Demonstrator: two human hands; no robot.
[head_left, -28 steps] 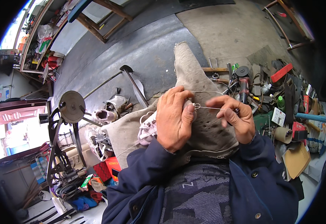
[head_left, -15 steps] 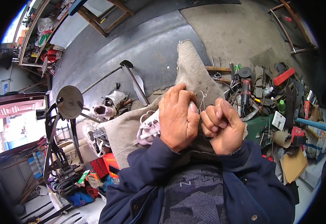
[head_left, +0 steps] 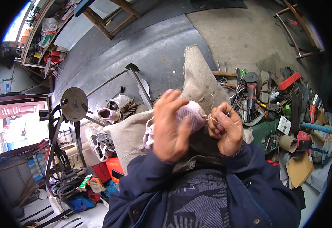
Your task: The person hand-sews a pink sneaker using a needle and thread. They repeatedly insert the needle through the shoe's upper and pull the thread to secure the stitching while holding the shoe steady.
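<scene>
A pale pink shoe [head_left: 193, 114] with white laces lies on the beige cloth [head_left: 198, 74] spread over my lap. My left hand [head_left: 169, 131] is over the shoe, its fingers apart and slightly blurred, and hides much of the upper. Just right of the toe, my right hand [head_left: 227, 128] is closed in a pinch around a thin, light thread [head_left: 212, 97]. That thread loops up from the toe end toward my fingers. A small dark tip shows between thumb and forefinger; what it belongs to is hidden.
A hand-cranked machine with a round metal wheel [head_left: 74, 104] stands at left, near another pink shoe [head_left: 109, 114]. On the right, an angle grinder [head_left: 252, 91] lies among tools beside a green box [head_left: 266, 133]. A wooden stool [head_left: 107, 22] stands beyond on the floor.
My left hand has lifted and shifted left with its fingers spreading, uncovering the shoe's toe. My right hand has turned, so the pinched thread now shows.
</scene>
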